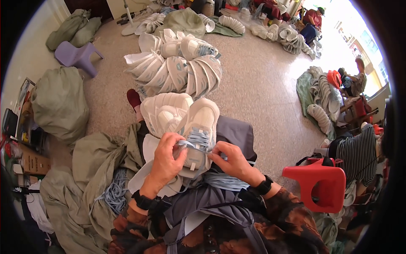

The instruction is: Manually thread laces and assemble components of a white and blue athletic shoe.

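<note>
A white shoe upper point(202, 114) lies over my lap, toe pointing away, with pale blue lace point(198, 136) criss-crossed through its eyelets. My left hand point(169, 155) pinches a stretch of the lace at the left of the tongue point(191, 160). On the right side, my right hand point(231, 160) is closed on another stretch of lace, thumb and forefinger together. More white uppers point(163, 111) lie just left of and beneath this one. A bundle of blue laces point(224, 181) rests on my lap, below my right hand.
A long row of nested white uppers point(173, 74) stands on the floor ahead. To the left are green cloth sacks point(61, 103), a purple stool point(78, 57) and a second lace heap point(115, 192). A red chair point(321, 182) and a person in stripes point(357, 152) are at right.
</note>
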{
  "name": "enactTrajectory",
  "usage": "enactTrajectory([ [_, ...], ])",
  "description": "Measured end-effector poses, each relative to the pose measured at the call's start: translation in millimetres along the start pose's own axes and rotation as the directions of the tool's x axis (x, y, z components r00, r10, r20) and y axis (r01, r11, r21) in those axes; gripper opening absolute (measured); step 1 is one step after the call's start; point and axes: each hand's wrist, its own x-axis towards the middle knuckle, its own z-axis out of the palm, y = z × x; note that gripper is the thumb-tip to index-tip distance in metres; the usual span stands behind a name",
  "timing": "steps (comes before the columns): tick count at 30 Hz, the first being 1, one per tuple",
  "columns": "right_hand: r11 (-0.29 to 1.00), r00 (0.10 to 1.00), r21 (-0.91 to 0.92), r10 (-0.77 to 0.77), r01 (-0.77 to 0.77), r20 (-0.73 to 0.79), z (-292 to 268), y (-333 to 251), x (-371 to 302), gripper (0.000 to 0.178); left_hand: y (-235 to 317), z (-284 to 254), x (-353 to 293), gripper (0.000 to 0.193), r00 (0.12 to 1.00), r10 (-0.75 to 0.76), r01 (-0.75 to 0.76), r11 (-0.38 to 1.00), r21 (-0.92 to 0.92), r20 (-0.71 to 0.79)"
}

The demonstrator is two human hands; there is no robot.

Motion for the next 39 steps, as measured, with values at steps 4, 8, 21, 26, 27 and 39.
enactTrajectory([
  [4, 0.999, 0.987, 0.048, 0.004, -0.012, 0.163, -18.4, -3.5, -23.4, 0.021, -1.0, -3.8, -0.7, 0.025, 0.999, -0.037, 0.038, 0.999, -0.022, 0.023],
  [8, 0.986, 0.974, 0.108, 0.100, -0.124, 0.202, -17.0, -6.2, -40.1, 0.018, 4.7, 0.1, -1.0, 0.024, 1.000, 0.004, -0.004, 1.000, 0.024, 0.007],
  [21, 0.991, 0.969, 0.100, -0.106, 0.085, 0.225, 11.4, 14.4, -40.5, 0.017, 29.7, 35.7, -10.8, 0.025, 0.935, 0.311, -0.352, 0.773, 0.528, 0.168],
  [26, 0.971, 0.983, 0.159, 0.169, -0.178, 0.072, 6.6, 9.1, -40.0, 0.016, 38.5, 42.7, -12.1, 0.030, 0.955, 0.222, -0.294, 0.766, 0.572, 0.195],
  [27, 0.970, 0.983, 0.163, 0.171, -0.180, 0.070, 7.7, 11.7, -38.5, 0.016, 39.4, 43.8, -10.9, 0.033, 0.962, 0.181, -0.270, 0.763, 0.587, 0.206],
  [39, 0.947, 0.996, -0.309, -0.086, 0.088, 0.019, 14.6, 11.0, -25.1, 0.021, 29.9, 65.1, -6.1, 0.025, 0.971, 0.234, -0.222, 0.805, 0.551, 0.050],
])
